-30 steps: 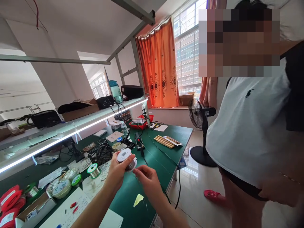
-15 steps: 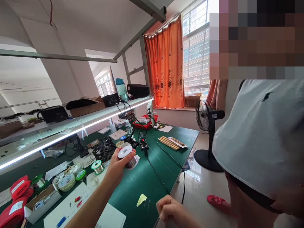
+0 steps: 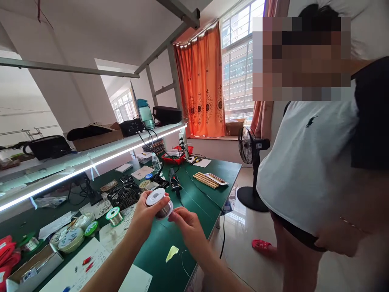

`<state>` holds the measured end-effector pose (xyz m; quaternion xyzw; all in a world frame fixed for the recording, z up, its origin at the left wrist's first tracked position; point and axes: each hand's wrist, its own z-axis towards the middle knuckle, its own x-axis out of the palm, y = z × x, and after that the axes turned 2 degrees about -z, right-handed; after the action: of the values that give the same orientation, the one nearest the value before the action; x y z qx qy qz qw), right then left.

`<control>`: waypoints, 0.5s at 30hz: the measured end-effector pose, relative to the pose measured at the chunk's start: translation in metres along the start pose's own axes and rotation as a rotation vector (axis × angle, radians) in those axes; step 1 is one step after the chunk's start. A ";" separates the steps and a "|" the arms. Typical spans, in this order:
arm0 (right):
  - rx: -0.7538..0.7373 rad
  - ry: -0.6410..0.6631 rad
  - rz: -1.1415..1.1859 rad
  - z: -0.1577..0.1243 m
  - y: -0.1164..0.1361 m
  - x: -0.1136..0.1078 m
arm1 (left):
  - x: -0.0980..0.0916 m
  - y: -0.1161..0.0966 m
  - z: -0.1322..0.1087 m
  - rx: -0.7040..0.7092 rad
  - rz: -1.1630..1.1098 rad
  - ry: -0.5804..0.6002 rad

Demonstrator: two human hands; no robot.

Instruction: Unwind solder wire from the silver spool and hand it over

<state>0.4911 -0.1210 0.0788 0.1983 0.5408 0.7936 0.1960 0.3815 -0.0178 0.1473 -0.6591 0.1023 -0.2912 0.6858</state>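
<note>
From the head camera, I have my left hand (image 3: 146, 219) curled around a spool of solder wire (image 3: 158, 204), fingers spread along its barrel and its white flange facing up. The spool sits above the green workbench (image 3: 158, 251), not resting on it. My right hand (image 3: 190, 229) is just beside the spool, its fingertips (image 3: 174, 215) drawn together at the lower rim. I cannot tell whether they touch the spool or pinch a strand of wire.

Left of the spool, a smaller solder reel (image 3: 114, 216) lies on the bench, and a round fan grille (image 3: 124, 195) sits beyond it. Straight ahead of the spool stands a black soldering tool (image 3: 174, 178), with a bundle of wooden sticks (image 3: 205, 181) further off to its right. Further right of the spool, past the bench edge, a person in a white T-shirt (image 3: 306, 170) stands beside a pedestal fan (image 3: 251, 146).
</note>
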 end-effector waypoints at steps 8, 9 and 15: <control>0.269 0.333 -0.060 -0.019 -0.043 -0.028 | 0.000 -0.009 -0.006 -0.059 -0.020 0.044; 0.314 0.397 -0.086 -0.025 -0.048 -0.035 | -0.001 -0.010 -0.005 -0.050 -0.025 0.042; 0.342 0.264 -0.366 -0.052 -0.048 -0.096 | -0.012 -0.019 0.000 -0.032 -0.018 0.003</control>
<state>0.5496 -0.1956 0.0067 0.0224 0.7144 0.6613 0.2275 0.3666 -0.0107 0.1626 -0.6705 0.1020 -0.2965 0.6724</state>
